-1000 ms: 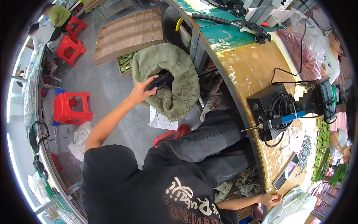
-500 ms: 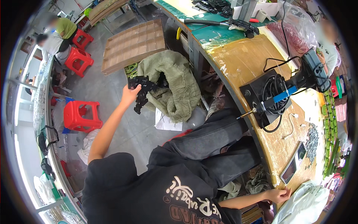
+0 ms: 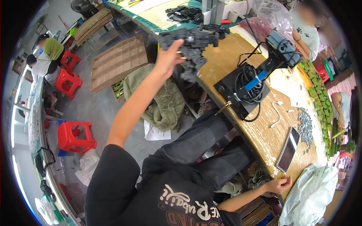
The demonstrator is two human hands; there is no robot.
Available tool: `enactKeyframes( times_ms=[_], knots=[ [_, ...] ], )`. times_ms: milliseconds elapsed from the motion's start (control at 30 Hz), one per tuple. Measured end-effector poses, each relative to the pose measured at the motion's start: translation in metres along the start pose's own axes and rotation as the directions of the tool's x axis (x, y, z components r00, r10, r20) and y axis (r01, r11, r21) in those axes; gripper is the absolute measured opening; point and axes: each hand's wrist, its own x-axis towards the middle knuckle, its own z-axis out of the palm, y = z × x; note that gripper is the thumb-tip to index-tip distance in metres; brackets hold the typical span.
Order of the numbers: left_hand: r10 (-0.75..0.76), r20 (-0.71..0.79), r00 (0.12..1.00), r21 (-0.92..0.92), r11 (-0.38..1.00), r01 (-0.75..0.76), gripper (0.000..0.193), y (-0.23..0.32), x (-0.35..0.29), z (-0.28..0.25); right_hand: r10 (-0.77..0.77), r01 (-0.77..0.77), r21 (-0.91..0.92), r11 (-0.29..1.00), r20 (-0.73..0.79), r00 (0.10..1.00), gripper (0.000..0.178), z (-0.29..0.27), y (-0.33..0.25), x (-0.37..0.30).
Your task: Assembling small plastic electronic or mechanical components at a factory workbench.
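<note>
My left hand (image 3: pixel 168 58) is closed around a clump of black plastic parts (image 3: pixel 194 47), raised at the far left edge of the workbench. Their exact kind is too blurred to tell. Below this arm sits a crumpled olive-green sack (image 3: pixel 158 101) on the floor. My right hand (image 3: pixel 278 184) rests at the near bench edge with its fingers curled in and nothing visible in them. Beside it are a smartphone (image 3: pixel 288 150) and a pale plastic bag (image 3: pixel 311 192).
On the wooden bench (image 3: pixel 260 139) stands a black device with a coiled cable (image 3: pixel 247 88). Small metal pieces (image 3: pixel 305 128) lie in a heap, with green parts (image 3: pixel 318 109) beyond. Another black pile (image 3: pixel 184 15) lies on the green mat. Red stools (image 3: pixel 76 136) and a shallow divided box (image 3: pixel 118 62) occupy the floor.
My left hand has lifted the black parts from above the sack, up and to the right, to the bench. The view has shifted. My right hand remains at the bench edge.
</note>
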Motion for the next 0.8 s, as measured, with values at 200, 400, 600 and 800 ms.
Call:
enactKeyframes(
  times_ms=[200, 400, 600, 800],
  knots=[
    [-0.106, 0.114, 0.988, 0.002, 0.994, 0.107, 0.037, -0.047, 0.048, 0.066, -0.007, 0.008, -0.049, 0.999, 0.009, 1.0, 0.023, 0.0, -0.003, 0.0],
    [-0.085, 0.037, 0.996, 0.651, 0.758, 0.041, 0.067, -0.055, 0.065, 0.066, -0.013, 0.015, -0.086, 0.996, 0.021, 1.0, 0.023, -0.001, -0.007, 0.0],
    [-0.086, 0.216, 0.973, 0.815, 0.564, -0.131, 0.069, -0.039, 0.058, 0.031, -0.076, 0.076, -0.108, 0.991, 0.008, 0.997, 0.023, -0.003, -0.003, 0.0],
    [-0.001, 0.192, 0.981, 0.715, 0.685, -0.139, 0.035, -0.035, 0.022, -0.042, -0.034, 0.036, -0.092, 0.995, 0.03, 0.999, 0.022, 0.0, -0.003, -0.003]
  ],
)
